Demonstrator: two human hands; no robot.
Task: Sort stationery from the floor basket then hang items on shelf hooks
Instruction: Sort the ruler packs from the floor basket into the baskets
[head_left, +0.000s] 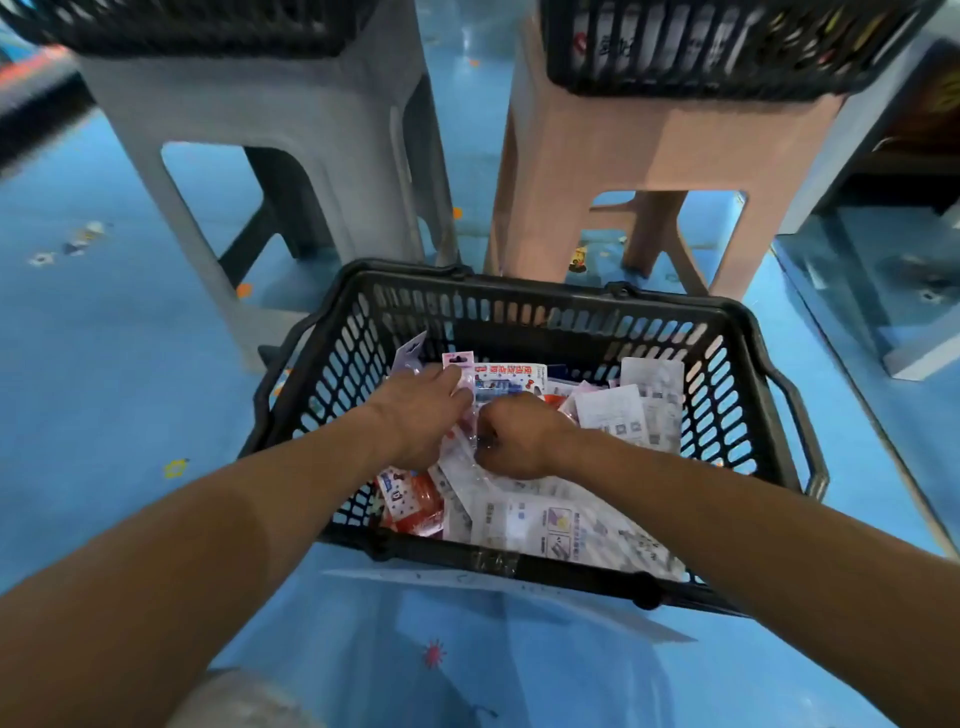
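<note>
Stationery packets (613, 415): a loose heap, too overlapped to count, print unreadable.
Floor basket (571, 317): one, black, holds the heap.
Left hand (421, 415): pinches a pink-topped packet (458, 361) near the basket's far-left corner.
Right hand (519, 441): curled round a clear-wrapped packet (470, 457) mid-heap, fingertips hidden.
Stools: two, grey stool (270, 130) and pink stool (649, 145), beyond the far rim.
Upper baskets: two, left upper basket (208, 26) and right upper basket (675, 73), one on each stool, cut off above.

The basket (545, 291) I reach into is black matt plastic with lattice walls. The stationery packets (545, 525) in it are printed paper cards wrapped in glossy clear film. The blue floor (104, 364) is smooth and shiny. The grey stool (270, 104) and pink stool (649, 145) are matt moulded plastic.
</note>
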